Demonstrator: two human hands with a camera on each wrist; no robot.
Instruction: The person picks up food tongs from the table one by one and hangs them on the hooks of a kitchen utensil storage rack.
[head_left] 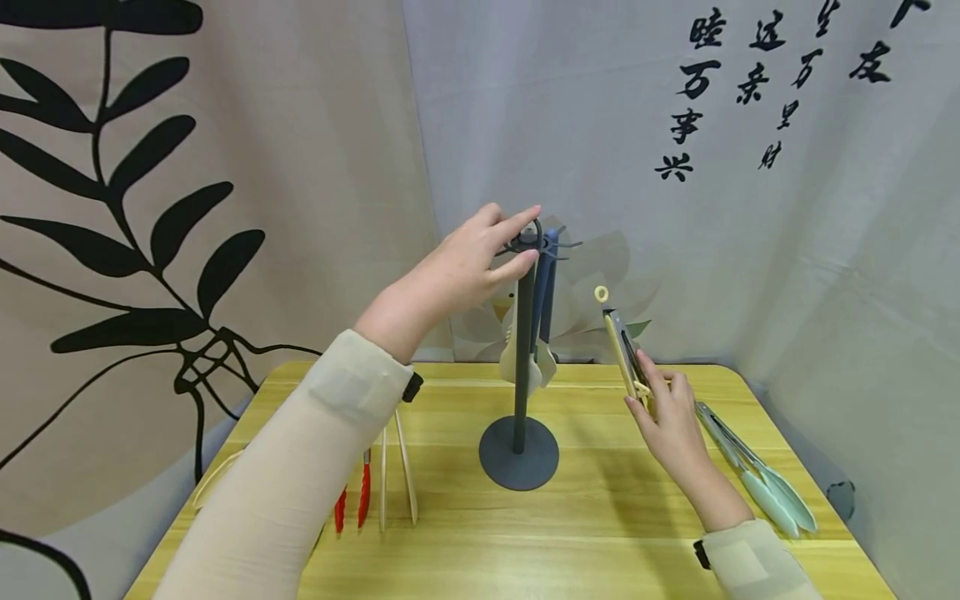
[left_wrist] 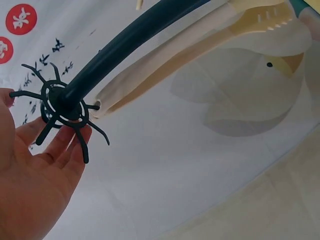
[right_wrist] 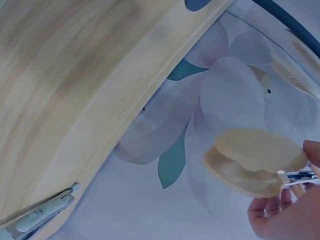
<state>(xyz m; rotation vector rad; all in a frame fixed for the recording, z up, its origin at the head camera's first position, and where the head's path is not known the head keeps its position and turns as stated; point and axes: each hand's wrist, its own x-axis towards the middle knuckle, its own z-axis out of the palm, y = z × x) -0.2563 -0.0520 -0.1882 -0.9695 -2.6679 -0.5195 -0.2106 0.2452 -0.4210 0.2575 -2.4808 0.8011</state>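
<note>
A dark grey utensil stand point(head_left: 522, 367) with a round base stands mid-table. My left hand point(head_left: 480, 250) grips its top, the thumb and index finger on either side. In the left wrist view, my fingers lie behind the hook wheel point(left_wrist: 64, 103). Cream tongs point(left_wrist: 165, 65) hang from one hook, and blue-handled utensils point(head_left: 546, 292) hang behind the post. To the right of the stand, my right hand point(head_left: 667, 417) holds tongs point(head_left: 619, 346) with a pale yellow ring at the upper end. Their cream, rounded heads point(right_wrist: 255, 160) show beside my fingers in the right wrist view.
Mint-green tongs point(head_left: 765, 479) lie on the wooden table point(head_left: 600, 517) by its right edge. Left of the stand lie red-tipped tongs point(head_left: 364, 492) and pale tongs point(head_left: 406, 467), partly behind my left sleeve point(head_left: 285, 467). A printed curtain point(head_left: 315, 167) hangs behind the table.
</note>
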